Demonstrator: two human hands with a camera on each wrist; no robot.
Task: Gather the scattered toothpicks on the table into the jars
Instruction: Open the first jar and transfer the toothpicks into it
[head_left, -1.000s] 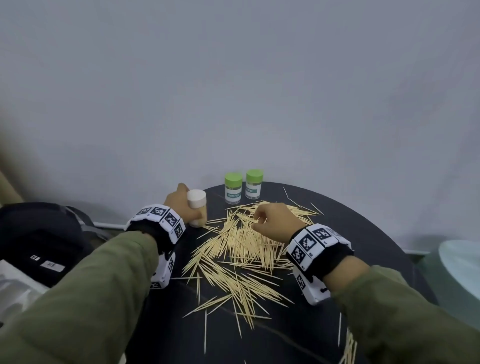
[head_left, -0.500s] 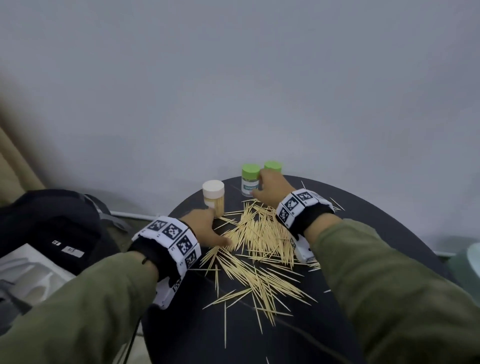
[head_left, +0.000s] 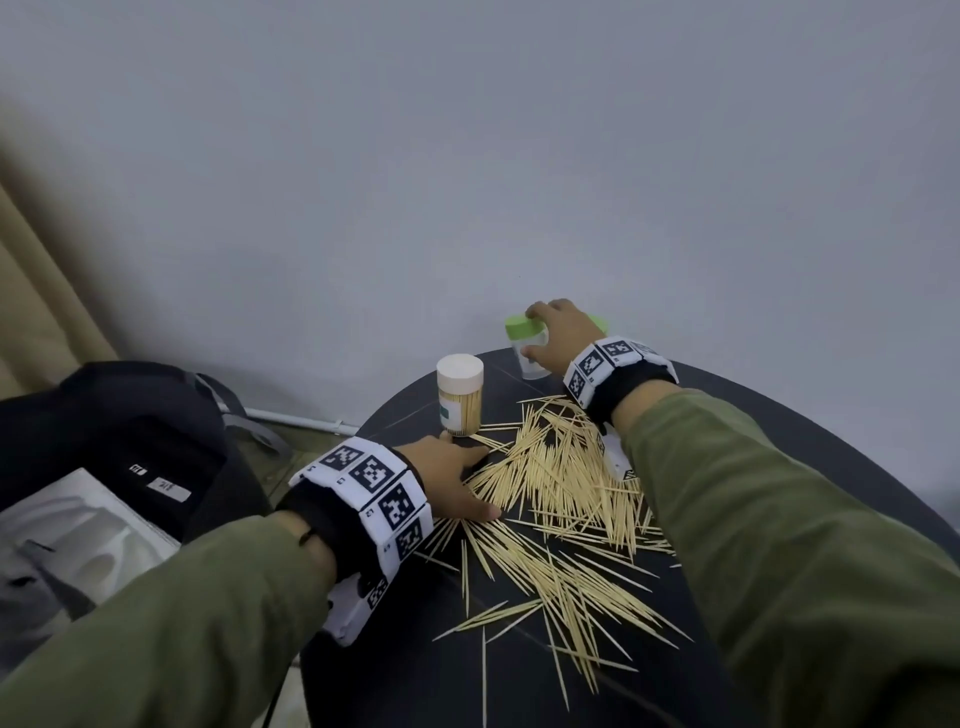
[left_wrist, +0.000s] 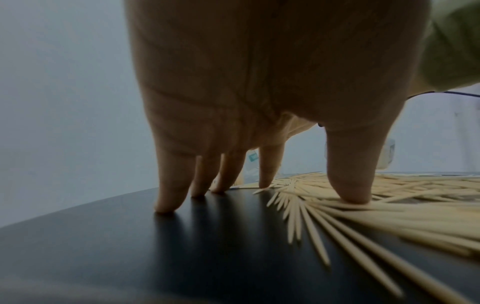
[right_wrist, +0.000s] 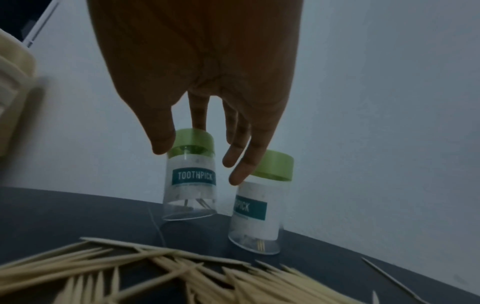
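Loose toothpicks (head_left: 561, 493) lie in a wide pile on the round black table (head_left: 415, 675). My left hand (head_left: 467, 483) rests at the pile's left edge, its straight fingers (left_wrist: 166, 203) touching the table and the thumb pressing on toothpicks (left_wrist: 389, 205). Just beyond it a white-lidded jar (head_left: 460, 395) stands upright, packed with toothpicks. At the far edge my right hand (head_left: 535, 338) pinches the lid of a nearly empty green-lidded jar (right_wrist: 191, 176), tilted and raised a little off the table. A second green-lidded jar (right_wrist: 259, 207) stands to its right, partly hidden behind the hand in the head view.
A grey wall runs close behind the table. On the floor to the left lie a black bag (head_left: 130, 415) and a white moulded tray (head_left: 67, 535). A beige curtain (head_left: 31, 312) hangs at the far left. More toothpicks (head_left: 571, 613) fan toward the table's near edge.
My left hand let go of the white-lidded jar and came down onto the pile's left edge. My right hand left the pile, reached back and took hold of a green-lidded jar.
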